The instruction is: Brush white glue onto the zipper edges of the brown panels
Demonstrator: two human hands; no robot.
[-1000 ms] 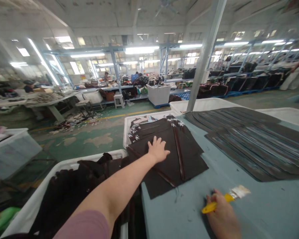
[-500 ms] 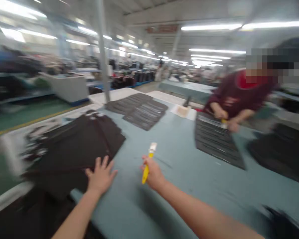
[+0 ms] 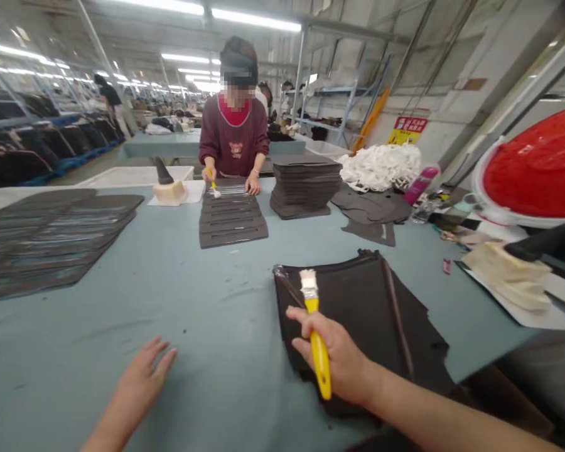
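Note:
In my right hand [image 3: 341, 355] is a paintbrush [image 3: 320, 351] with a yellow handle and pale bristles pointing away from me. It is held over a stack of dark fabric pieces [image 3: 358, 301] with brownish strips across it. My left hand [image 3: 144, 373] holds nothing, its fingers loosely stretched above the blue-green table [image 3: 183, 314]. Across the table, a co-worker's hand holds another yellow-handled brush [image 3: 213, 182] against a dark slotted panel [image 3: 233, 220] with shiny streaks.
More streaked panels [image 3: 61, 232] lie at left. Along the far side are a block-shaped container [image 3: 169, 190], a tall pile of dark pieces [image 3: 306, 185] and a white tangled heap [image 3: 381, 166]. A red rounded object [image 3: 537, 166] stands at right, near a cream cloth [image 3: 506, 276].
The view has swung right. My left hand has left the dark pieces at the left and is over bare table; my right hand, still gripping the paintbrush, is now over the right-hand stack.

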